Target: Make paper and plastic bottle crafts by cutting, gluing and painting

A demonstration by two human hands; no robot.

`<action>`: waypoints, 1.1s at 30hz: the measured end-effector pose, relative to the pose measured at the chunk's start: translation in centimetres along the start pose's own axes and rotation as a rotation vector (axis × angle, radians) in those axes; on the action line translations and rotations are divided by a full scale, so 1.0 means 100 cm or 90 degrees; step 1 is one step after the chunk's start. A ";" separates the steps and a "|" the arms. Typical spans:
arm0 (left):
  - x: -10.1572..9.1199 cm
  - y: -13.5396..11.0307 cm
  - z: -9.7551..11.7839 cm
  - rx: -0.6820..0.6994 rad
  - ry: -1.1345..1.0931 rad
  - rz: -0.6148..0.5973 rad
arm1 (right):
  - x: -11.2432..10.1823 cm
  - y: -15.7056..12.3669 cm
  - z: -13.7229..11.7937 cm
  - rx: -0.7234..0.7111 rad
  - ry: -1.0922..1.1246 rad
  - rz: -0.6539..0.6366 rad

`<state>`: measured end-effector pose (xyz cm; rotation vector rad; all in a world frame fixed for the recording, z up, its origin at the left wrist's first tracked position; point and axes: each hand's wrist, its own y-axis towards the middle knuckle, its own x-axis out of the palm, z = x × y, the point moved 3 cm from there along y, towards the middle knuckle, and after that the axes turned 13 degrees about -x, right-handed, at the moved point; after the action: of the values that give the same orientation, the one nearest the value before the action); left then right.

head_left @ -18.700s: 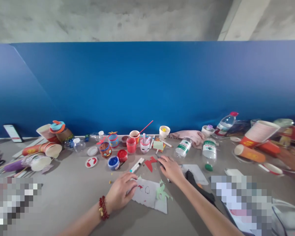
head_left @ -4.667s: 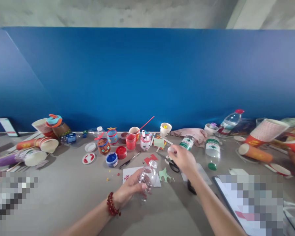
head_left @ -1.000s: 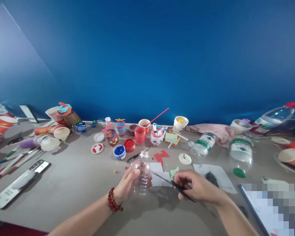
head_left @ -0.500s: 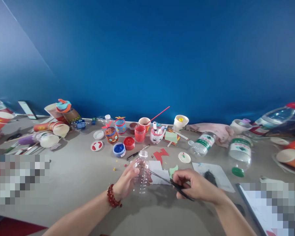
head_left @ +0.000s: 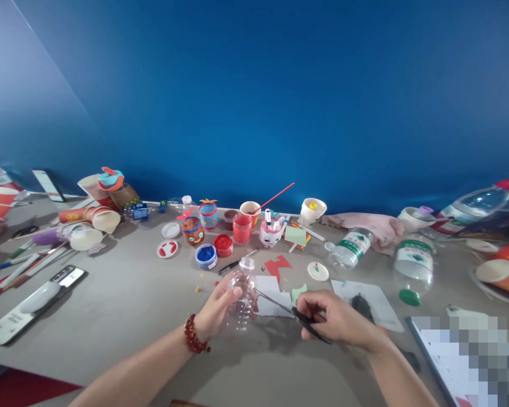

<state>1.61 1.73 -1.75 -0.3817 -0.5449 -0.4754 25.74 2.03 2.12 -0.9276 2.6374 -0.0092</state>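
My left hand (head_left: 215,308), with a red bead bracelet on the wrist, is wrapped round a small clear plastic bottle (head_left: 242,291) that stands uncapped on the grey table (head_left: 123,305). My right hand (head_left: 337,321) grips black-handled scissors (head_left: 294,316). Their blades point left and meet the bottle's side about halfway up. White paper pieces (head_left: 271,294) and a green cutout (head_left: 297,294) lie just behind the blades.
Paint pots, decorated cups and markers crowd the table's back by the blue wall (head_left: 258,102). Two water bottles (head_left: 413,263) lie at the right, paper cups (head_left: 91,217) at the left. A flat silver case (head_left: 34,302) lies front left.
My left hand took up the clear bottle and my right hand took up the scissors. Over the last second the blades stay at the bottle's side and both hands shift only slightly.
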 end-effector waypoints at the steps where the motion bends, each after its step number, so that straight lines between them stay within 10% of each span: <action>1: 0.000 0.000 0.000 -0.003 -0.004 -0.005 | 0.000 0.000 0.000 -0.002 0.001 -0.001; 33: -0.004 0.003 0.000 0.015 -0.023 -0.080 | -0.002 0.000 0.005 0.012 -0.007 -0.013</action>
<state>1.49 2.13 -2.00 -0.3356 -0.6107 -0.5831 26.02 2.22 1.69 -0.9462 2.6125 -0.0343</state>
